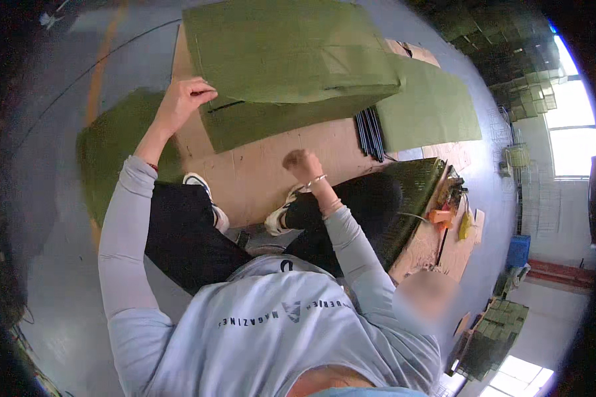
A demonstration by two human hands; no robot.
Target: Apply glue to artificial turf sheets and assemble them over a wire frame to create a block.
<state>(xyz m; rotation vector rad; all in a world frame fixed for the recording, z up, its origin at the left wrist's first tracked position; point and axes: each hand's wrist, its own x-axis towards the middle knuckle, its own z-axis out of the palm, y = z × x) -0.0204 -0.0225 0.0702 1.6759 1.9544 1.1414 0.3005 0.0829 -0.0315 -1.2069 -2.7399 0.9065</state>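
Observation:
My left hand (187, 102) is raised at the left edge of a green sheet (278, 53), thumb and fingertips pinched together. Whatever lies in that pinch is too small to make out. A short dark rod or slit (226, 106) shows on the green material just right of the fingertips. My right hand (302, 165) hovers over the bare board near my knee, curled into a fist; motion blurs its fingers, and anything inside is hidden. The green material in front of me has a folded-over flap, with its lower layer (265, 122) showing beneath.
Several dark rods (369, 134) lie beside another green sheet (434, 106) on the brown board (245, 172). At my right, an orange-handled tool (440, 217) and a yellow one (467, 225) rest on a wooden surface. More green fabric (129, 149) lies on the left.

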